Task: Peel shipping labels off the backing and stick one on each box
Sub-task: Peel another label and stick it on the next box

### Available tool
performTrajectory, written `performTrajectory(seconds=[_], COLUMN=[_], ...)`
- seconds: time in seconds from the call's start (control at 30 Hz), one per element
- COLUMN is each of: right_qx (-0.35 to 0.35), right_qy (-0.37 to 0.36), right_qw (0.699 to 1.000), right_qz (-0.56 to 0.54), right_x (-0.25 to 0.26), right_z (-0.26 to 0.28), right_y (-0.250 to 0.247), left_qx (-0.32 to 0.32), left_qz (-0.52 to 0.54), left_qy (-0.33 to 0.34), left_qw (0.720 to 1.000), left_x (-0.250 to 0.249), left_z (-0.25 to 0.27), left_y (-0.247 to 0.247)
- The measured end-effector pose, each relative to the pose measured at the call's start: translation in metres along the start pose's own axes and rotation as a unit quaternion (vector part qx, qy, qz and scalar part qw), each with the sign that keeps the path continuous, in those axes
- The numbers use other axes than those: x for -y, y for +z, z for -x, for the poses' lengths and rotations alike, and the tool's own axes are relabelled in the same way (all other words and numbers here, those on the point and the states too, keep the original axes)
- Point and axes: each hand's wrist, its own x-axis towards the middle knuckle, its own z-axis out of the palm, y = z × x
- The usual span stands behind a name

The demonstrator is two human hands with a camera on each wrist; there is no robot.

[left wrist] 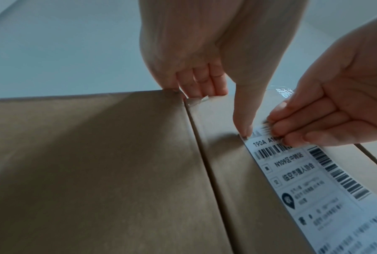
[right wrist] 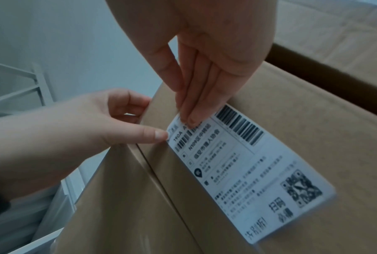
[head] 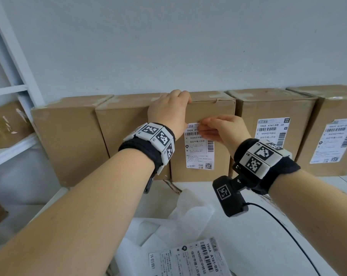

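A white shipping label lies on the front of the middle brown box. My left hand grips that box's top left corner, fingers curled over the top edge, and its thumb touches the label's upper left corner. My right hand presses straight fingers flat on the top of the label. The label's lower part looks flat against the cardboard. A loose printed label sheet lies on the white table near me.
Two unlabelled boxes stand left of the middle one; two labelled boxes stand right. White peeled sheets lie crumpled on the table. A white shelf rack holding cardboard stands at the left. A black cable runs from my right wrist.
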Motion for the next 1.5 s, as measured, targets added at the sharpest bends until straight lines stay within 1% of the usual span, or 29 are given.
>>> performTrajectory(seconds=[0.2,0.43,0.67,0.77,0.83,0.9,1.0,1.1,1.17,1.23,1.37,1.5], right_qx=[0.028,0.056,0.08,0.081,0.082,0.083,0.066,0.043,0.042,0.061,0.106,0.113], right_qy=[0.086,0.151,0.218,0.234,0.239,0.224,0.152,0.076,0.058,0.077,0.156,0.199], right_qw=[0.996,0.987,0.972,0.967,0.965,0.97,0.986,0.994,0.994,0.993,0.982,0.973], right_qz=[-0.012,-0.011,0.03,0.056,0.064,0.05,-0.011,-0.072,-0.087,-0.069,-0.001,0.017], right_x=[-0.019,-0.045,-0.063,-0.064,-0.059,-0.05,-0.03,-0.014,-0.013,-0.019,-0.043,-0.062], right_z=[0.004,0.008,0.007,0.01,0.011,0.009,0.004,0.0,0.0,0.0,0.007,0.007], right_y=[-0.002,-0.003,-0.009,-0.009,-0.007,-0.005,0.001,0.011,0.014,0.015,0.023,0.025], left_qx=[0.0,0.0,0.002,0.001,0.0,0.001,0.001,0.0,0.001,0.001,0.0,0.0], left_qz=[0.003,-0.001,-0.003,0.0,0.007,0.009,0.006,0.008,0.01,0.014,0.012,0.013], left_qy=[-0.003,-0.001,-0.002,-0.004,-0.004,-0.004,-0.004,-0.005,-0.005,-0.004,-0.008,-0.006], left_qw=[1.0,1.0,1.0,1.0,1.0,1.0,1.0,1.0,1.0,1.0,1.0,1.0], left_x=[0.0,0.0,-0.001,-0.001,-0.001,0.0,0.0,0.0,0.001,0.001,0.001,0.001], left_z=[-0.001,-0.001,-0.001,0.0,0.0,0.0,-0.001,-0.001,-0.002,-0.003,-0.003,-0.002], left_y=[0.0,0.001,0.0,0.0,0.0,0.0,0.0,0.0,-0.001,-0.001,0.0,0.0])
